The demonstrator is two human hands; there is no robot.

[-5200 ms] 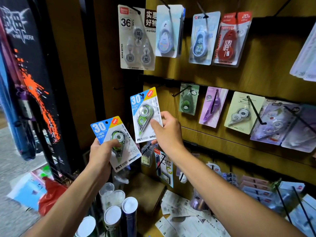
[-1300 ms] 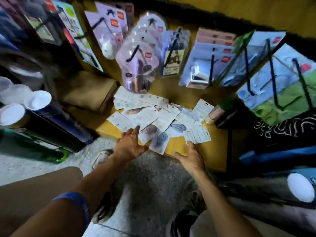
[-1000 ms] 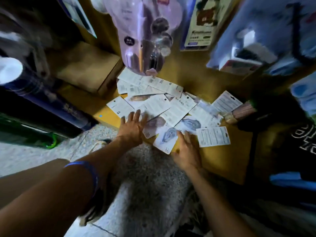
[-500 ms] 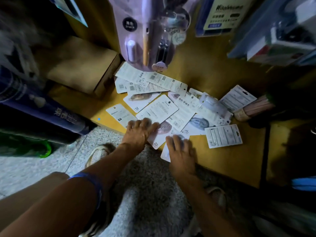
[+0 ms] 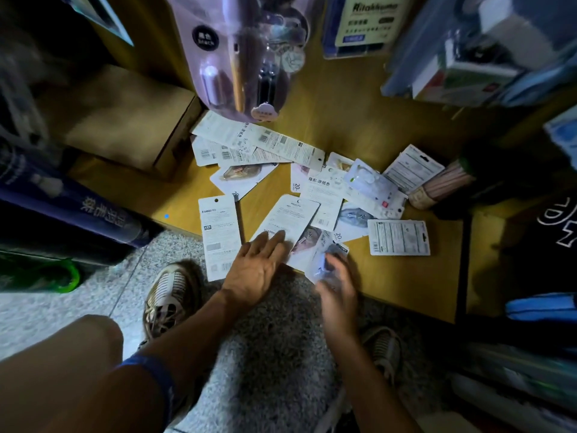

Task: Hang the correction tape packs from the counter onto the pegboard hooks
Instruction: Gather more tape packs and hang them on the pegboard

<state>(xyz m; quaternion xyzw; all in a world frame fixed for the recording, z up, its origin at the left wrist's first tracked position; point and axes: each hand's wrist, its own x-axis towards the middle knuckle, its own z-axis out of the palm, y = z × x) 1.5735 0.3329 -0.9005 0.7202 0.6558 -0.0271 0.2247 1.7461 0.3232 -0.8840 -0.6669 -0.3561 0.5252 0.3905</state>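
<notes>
Low down on the yellow wooden counter [image 5: 390,292], a loose heap of correction tape packs [image 5: 315,195] is spread, most of them lying face down beside a brown cardboard box [image 5: 125,120]. One face-down pack [image 5: 285,221] at the front edge is pressed under the straight, spread fingers of the left hand [image 5: 257,270]. A blurred blister pack [image 5: 324,259] is gripped in the curled right hand [image 5: 338,287], raised just off the counter's edge.

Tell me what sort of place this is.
Probably a stationery shop: white carded correction tape packs lie scattered on a low yellow wooden counter, and more packaged goods such as a lilac blister pack hang above.
</notes>
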